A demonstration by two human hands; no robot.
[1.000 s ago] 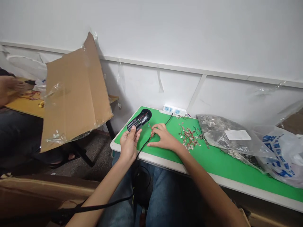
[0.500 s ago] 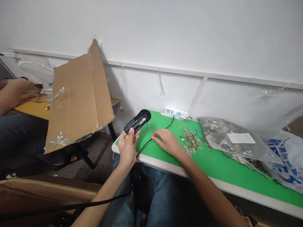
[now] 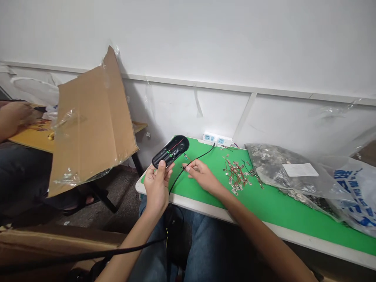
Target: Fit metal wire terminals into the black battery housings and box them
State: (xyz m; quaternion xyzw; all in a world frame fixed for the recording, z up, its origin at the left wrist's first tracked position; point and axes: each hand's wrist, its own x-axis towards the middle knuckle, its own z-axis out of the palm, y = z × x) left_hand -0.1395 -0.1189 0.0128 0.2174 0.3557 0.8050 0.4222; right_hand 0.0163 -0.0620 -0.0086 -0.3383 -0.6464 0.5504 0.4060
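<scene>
My left hand (image 3: 157, 184) grips the lower end of an elongated black plastic housing (image 3: 173, 150), thumb on top, its open inside facing up with a red wire and small green parts in it. To the right, my right hand (image 3: 201, 174) is pinched over the green mat (image 3: 205, 154); what lies between its fingertips is too small to make out. A small wired piece (image 3: 185, 156) shows at the housing's right edge. Further right lies a loose pile of red wires with metal tabs (image 3: 237, 174).
A white power strip (image 3: 217, 140) sits at the wall with a black cable (image 3: 176, 181) plugged in. Clear bags of parts (image 3: 273, 168) lie at the right. A cardboard sheet (image 3: 94, 125) stands left, beside another person's hand (image 3: 14, 117) at a yellow table (image 3: 32, 137).
The housing has turned slightly in my left hand. My right hand has shifted a little to the left, and the red wire seen between it and the housing no longer shows there.
</scene>
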